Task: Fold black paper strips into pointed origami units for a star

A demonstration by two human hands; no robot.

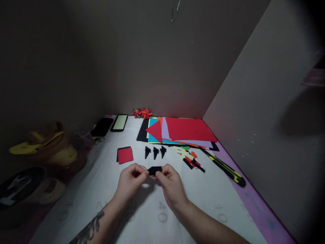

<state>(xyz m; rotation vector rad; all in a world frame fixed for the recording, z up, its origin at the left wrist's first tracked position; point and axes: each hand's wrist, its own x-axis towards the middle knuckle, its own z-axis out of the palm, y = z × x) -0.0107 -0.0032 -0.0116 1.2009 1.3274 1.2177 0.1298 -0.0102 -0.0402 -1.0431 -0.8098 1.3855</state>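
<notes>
Between my two hands is a small folded piece of black paper [154, 170], held above the table. My left hand [132, 178] pinches its left end between thumb and fingers. The other end is gripped by my right hand [172, 184], its thumb lying over the front of the paper. Just beyond my hands, three folded black paper pieces [155, 153] stand in a row on the white surface. To their left lies a small stack of square sheets [125, 155], red on top with black showing beneath.
Paper strips and scraps [189, 157] lie right of centre, beside a black and yellow utility knife [225, 168]. Coloured sheets [191, 128] are piled at the back, near two folded paper stars [142, 113]. Two phones [119, 123] and caps [45, 149] are at left.
</notes>
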